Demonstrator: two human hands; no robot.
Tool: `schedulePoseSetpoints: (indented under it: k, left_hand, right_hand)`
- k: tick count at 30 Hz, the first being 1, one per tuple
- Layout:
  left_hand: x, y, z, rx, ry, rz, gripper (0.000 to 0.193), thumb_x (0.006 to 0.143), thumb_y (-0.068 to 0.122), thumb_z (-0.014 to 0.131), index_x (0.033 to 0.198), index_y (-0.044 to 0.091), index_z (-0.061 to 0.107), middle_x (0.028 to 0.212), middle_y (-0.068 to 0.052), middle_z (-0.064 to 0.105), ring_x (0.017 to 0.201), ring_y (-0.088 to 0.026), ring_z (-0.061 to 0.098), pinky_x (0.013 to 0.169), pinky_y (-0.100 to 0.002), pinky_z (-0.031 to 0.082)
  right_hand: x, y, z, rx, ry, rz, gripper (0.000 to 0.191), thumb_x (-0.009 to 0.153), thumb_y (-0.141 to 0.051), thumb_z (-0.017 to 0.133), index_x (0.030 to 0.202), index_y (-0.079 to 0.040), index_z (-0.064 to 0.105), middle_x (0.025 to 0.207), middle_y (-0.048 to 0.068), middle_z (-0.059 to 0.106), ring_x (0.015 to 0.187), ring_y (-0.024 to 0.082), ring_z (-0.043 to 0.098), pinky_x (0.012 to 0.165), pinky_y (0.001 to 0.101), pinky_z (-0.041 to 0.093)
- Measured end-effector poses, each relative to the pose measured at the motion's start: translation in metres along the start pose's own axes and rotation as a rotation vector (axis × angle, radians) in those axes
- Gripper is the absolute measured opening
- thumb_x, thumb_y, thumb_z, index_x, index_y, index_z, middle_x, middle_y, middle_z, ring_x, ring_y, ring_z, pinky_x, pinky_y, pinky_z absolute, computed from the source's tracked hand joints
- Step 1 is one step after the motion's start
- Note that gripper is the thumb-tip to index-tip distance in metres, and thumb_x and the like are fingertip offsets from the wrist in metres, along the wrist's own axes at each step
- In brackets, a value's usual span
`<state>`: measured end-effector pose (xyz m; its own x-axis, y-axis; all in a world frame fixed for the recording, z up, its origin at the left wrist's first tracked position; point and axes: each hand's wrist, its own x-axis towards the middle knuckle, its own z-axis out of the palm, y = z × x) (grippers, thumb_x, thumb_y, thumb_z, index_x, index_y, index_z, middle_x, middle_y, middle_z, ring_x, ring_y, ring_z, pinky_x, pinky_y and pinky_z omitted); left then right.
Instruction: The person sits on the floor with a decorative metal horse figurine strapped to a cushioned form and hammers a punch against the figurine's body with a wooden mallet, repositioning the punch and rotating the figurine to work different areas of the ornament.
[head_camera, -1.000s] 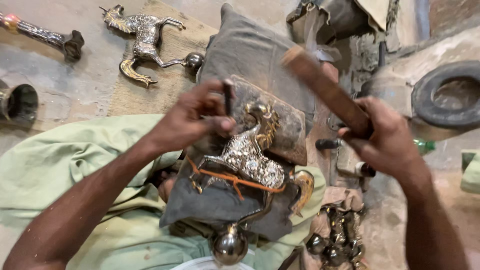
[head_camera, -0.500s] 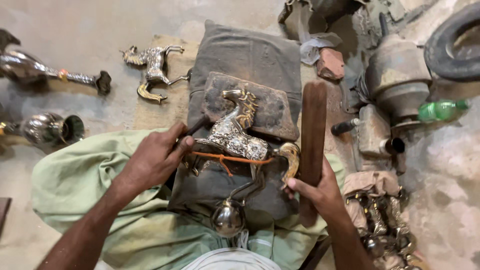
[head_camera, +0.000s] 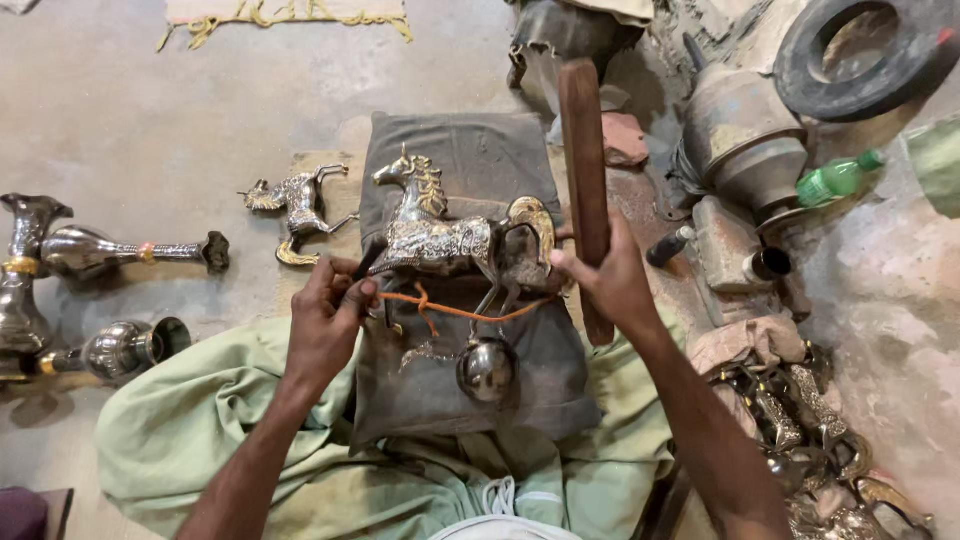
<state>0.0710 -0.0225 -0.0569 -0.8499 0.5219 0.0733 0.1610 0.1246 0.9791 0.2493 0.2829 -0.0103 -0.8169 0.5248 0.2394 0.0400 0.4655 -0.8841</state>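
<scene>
Since a moment ago the right hand (head_camera: 610, 280) has swung its gripped wooden mallet (head_camera: 585, 190) upright beside the metal horse (head_camera: 450, 235), which the left hand (head_camera: 325, 320) pinches steady on the lap cushion (head_camera: 470, 390); chasing seems under way, needing a measured strike next

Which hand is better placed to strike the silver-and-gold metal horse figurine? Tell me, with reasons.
Right hand: it already holds the long brown wooden stick beside the silver-and-gold metal horse figurine. The left hand is steadying the figurine's front.
</scene>
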Motion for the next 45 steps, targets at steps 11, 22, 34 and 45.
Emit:
schedulePoseSetpoints:
  k: [11,22,34,45]
  left_hand:
    - [-0.014,0.020,-0.019,0.257,0.058,0.127,0.019,0.098,0.014,0.068,0.113,0.003,0.067,0.089,-0.009,0.077,0.074,-0.011,0.065,0.060,-0.029,0.049]
    - [0.011,0.063,0.011,-0.520,-0.188,0.065,0.039,0.095,0.004,0.071,0.130,0.006,0.054,0.104,-0.005,0.070,0.098,-0.013,0.070,0.086,-0.031,0.065]
    - [0.011,0.077,0.070,0.112,-0.060,0.595,0.037,0.092,-0.010,0.065,0.127,0.001,0.060,0.109,-0.015,0.068,0.097,-0.025,0.074,0.082,-0.035,0.064]
    - [0.007,0.043,0.074,0.324,-0.004,0.774,0.036,0.079,-0.008,0.064,0.114,0.003,0.061,0.103,-0.019,0.065,0.090,-0.037,0.069,0.078,-0.045,0.060]
  right_hand:
    - [-0.087,0.006,-0.007,0.249,0.004,0.402,0.053,0.082,-0.016,0.079,0.121,-0.007,0.046,0.078,0.004,0.060,0.056,0.013,0.063,0.049,0.0294,0.055]
    - [-0.084,0.015,-0.036,-0.020,0.009,0.330,0.059,0.082,-0.017,0.083,0.132,-0.006,0.056,0.074,-0.004,0.058,0.060,0.006,0.051,0.052,0.0237,0.044]
    - [-0.057,-0.057,-0.054,-0.585,0.022,-0.290,0.063,0.089,-0.016,0.084,0.143,-0.014,0.052,0.098,0.011,0.071,0.084,0.020,0.073,0.069,0.0365,0.058]
    - [-0.041,-0.103,-0.062,-0.955,-0.011,-0.599,0.072,0.080,-0.002,0.074,0.147,-0.023,0.057,0.096,0.008,0.066,0.077,0.029,0.066,0.063,0.0410,0.052]
